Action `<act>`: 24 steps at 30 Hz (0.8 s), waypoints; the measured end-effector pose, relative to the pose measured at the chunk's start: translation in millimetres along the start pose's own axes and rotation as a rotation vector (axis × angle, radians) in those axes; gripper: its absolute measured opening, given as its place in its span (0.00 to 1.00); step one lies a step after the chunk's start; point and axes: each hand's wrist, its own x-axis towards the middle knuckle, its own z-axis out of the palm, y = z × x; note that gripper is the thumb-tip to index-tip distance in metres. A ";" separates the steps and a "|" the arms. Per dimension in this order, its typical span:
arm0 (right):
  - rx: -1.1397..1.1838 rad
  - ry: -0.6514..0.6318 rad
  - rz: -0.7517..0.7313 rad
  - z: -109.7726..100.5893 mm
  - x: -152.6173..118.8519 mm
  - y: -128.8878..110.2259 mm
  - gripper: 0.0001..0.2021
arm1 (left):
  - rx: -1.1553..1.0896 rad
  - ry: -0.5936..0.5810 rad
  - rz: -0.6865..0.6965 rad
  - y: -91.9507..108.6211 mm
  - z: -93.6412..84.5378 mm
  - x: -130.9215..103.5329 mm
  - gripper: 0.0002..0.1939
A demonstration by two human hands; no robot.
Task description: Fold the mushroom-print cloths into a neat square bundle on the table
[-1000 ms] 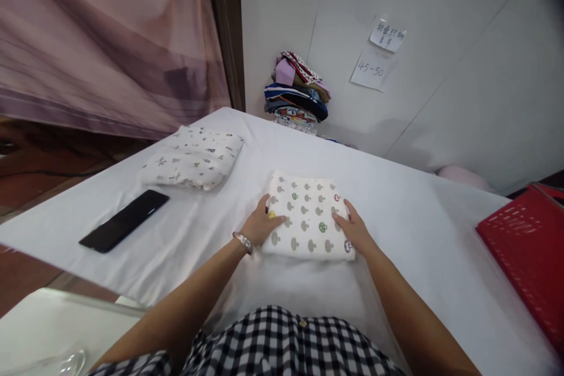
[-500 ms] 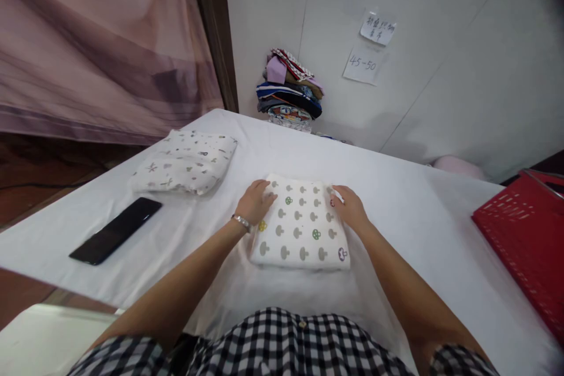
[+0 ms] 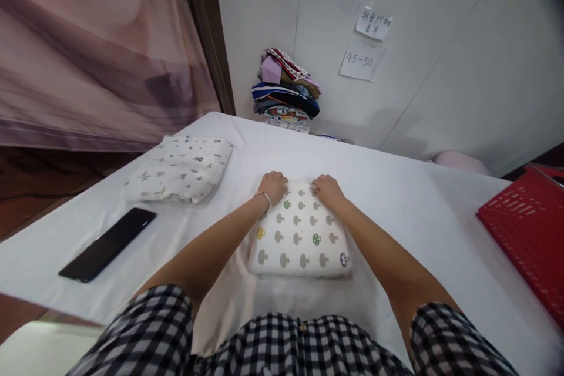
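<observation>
A folded white cloth (image 3: 304,235) printed with grey mushrooms, plus a few green, yellow and purple ones, lies on the white-covered table in front of me. At its far left corner, my left hand (image 3: 274,187) is closed on the edge, with a bracelet on the wrist. My right hand (image 3: 328,191) grips the far right corner, fingers curled over the edge. The fingertips of both hands are partly hidden. Left of the hands lies another folded white cloth (image 3: 180,170) with small grey prints, flat and apart from them.
A black phone-like slab (image 3: 108,244) lies on the table (image 3: 396,229) at left. A red perforated basket (image 3: 524,235) stands at the right edge. Beyond the far edge is a stack of folded fabrics (image 3: 286,91) against the wall. A pink curtain (image 3: 97,47) hangs at left.
Both hands have moved from the sides of the mushroom cloth to its far corners, closer together, and closed on the edge. The view has shifted slightly.
</observation>
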 end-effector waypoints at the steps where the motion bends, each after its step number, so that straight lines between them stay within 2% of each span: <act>1: 0.007 0.013 0.004 1.0 -0.7 -0.3 0.13 | -0.003 0.001 0.003 0.2 -0.8 0.5 0.11; 7: 0.032 0.097 0.000 5.0 -4.2 -0.4 0.11 | -0.033 0.035 0.039 1.5 -6.2 1.2 0.09; 11: 0.071 0.167 0.026 6.5 -0.1 4.0 0.09 | -0.091 0.048 -0.045 -2.8 -4.9 6.0 0.08; 14: 0.104 0.131 0.089 8.9 6.2 7.3 0.09 | -0.145 -0.045 -0.205 -7.0 -0.6 11.7 0.09; 16: 0.117 0.092 0.106 10.2 9.6 9.0 0.10 | -0.167 -0.090 -0.261 -8.4 2.2 13.9 0.10; 24: 0.135 0.069 0.135 15.0 10.3 12.1 0.13 | -0.107 -0.079 -0.248 -5.4 0.9 13.8 0.13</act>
